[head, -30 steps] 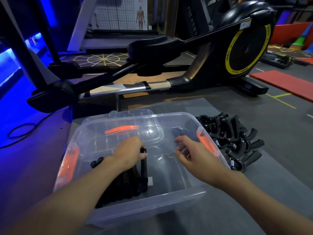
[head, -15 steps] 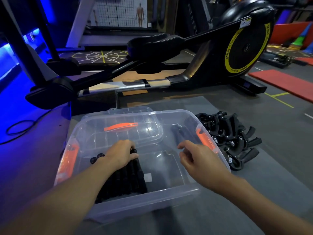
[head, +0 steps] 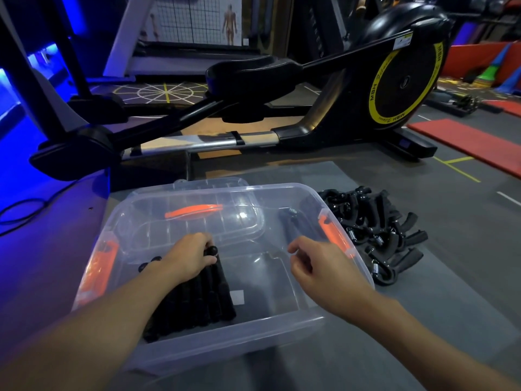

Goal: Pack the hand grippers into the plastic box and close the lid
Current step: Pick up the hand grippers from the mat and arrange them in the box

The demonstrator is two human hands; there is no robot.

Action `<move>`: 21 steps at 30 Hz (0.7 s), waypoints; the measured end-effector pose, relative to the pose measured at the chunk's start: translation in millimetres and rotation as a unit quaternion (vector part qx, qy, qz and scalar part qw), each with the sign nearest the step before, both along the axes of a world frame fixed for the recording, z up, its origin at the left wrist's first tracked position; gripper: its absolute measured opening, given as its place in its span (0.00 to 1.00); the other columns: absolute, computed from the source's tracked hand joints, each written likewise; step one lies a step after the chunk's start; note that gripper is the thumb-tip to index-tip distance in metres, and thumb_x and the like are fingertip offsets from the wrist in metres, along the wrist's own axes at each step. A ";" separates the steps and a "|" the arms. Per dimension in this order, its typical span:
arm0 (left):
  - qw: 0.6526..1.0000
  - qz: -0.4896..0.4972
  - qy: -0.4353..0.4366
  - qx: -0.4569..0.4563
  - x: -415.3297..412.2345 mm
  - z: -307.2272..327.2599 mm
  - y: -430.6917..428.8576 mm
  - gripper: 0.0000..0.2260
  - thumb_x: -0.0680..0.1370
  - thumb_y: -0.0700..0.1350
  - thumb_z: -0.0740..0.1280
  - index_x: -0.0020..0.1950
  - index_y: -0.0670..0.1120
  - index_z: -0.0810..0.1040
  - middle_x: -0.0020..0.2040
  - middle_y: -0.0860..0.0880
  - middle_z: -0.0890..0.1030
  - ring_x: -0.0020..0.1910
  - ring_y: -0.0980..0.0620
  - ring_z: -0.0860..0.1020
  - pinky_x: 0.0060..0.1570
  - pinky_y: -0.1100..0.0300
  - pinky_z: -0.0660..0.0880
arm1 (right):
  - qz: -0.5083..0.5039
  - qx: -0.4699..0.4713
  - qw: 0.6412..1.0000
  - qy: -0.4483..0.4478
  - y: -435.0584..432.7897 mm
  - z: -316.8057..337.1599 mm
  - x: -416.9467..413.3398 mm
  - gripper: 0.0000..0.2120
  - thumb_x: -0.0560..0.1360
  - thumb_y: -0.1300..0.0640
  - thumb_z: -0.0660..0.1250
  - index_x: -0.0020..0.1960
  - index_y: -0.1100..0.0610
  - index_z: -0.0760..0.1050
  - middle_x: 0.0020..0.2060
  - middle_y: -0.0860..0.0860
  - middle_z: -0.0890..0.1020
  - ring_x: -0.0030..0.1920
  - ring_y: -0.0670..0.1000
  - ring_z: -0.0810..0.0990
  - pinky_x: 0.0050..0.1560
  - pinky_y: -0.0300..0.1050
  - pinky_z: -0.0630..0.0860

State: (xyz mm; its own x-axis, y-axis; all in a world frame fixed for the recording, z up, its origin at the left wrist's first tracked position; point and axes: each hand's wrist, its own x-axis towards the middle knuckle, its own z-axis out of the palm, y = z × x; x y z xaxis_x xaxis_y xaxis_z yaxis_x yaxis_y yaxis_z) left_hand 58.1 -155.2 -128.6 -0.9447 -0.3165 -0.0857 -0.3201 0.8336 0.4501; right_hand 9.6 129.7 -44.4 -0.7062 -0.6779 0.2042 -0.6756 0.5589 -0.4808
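Left hand (head: 189, 258) has curled onto a hand gripper (head: 222, 289); right hand (head: 318, 266) still hovers.

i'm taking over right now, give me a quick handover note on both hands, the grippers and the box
Left hand: inside the plastic box, fingers curled round the top end of the packed row of grippers.
Right hand: over the box's right half, fingers loosely curled, holding nothing.
Lid: off, lying behind the box's far side.
Done: one row of grippers laid along the left side of the box floor.
Left: move the loose pile from the mat right of the box into it, then close the lid.
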 end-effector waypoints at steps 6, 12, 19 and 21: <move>1.000 -0.007 -0.008 0.006 -1.4 -2.2 -2.3 0.08 0.73 0.46 0.74 0.44 0.48 0.76 0.42 0.51 0.80 0.42 0.49 0.78 0.44 0.56 0.74 | 0.000 0.004 1.000 0.000 -0.1 0.5 0.7 0.06 0.76 0.54 0.60 0.49 0.51 0.75 0.29 0.42 0.75 0.35 0.45 0.75 0.39 0.49 0.75; 1.000 -0.011 -0.006 0.013 0.5 -1.5 -3.8 0.08 0.73 0.46 0.75 0.46 0.49 0.77 0.43 0.52 0.77 0.44 0.50 0.77 0.45 0.57 0.71 | -0.001 0.002 1.000 -0.015 0.4 0.5 0.6 0.07 0.76 0.55 0.60 0.51 0.50 0.75 0.30 0.42 0.76 0.35 0.45 0.76 0.39 0.48 0.76; 0.999 -0.033 -0.023 0.014 3.1 -1.8 -4.5 0.06 0.75 0.47 0.72 0.46 0.53 0.75 0.45 0.50 0.79 0.43 0.50 0.76 0.44 0.56 0.71 | -0.006 0.002 1.000 -0.016 0.6 1.1 1.9 0.07 0.76 0.55 0.60 0.52 0.50 0.75 0.31 0.43 0.78 0.36 0.44 0.77 0.39 0.48 0.77; 0.999 -0.031 -0.023 0.013 3.7 -0.2 -3.9 0.06 0.75 0.47 0.72 0.46 0.52 0.75 0.45 0.50 0.79 0.43 0.50 0.77 0.44 0.56 0.72 | -0.006 0.003 1.000 -0.016 0.6 2.2 2.2 0.07 0.76 0.55 0.60 0.51 0.50 0.75 0.30 0.43 0.78 0.35 0.44 0.77 0.39 0.48 0.77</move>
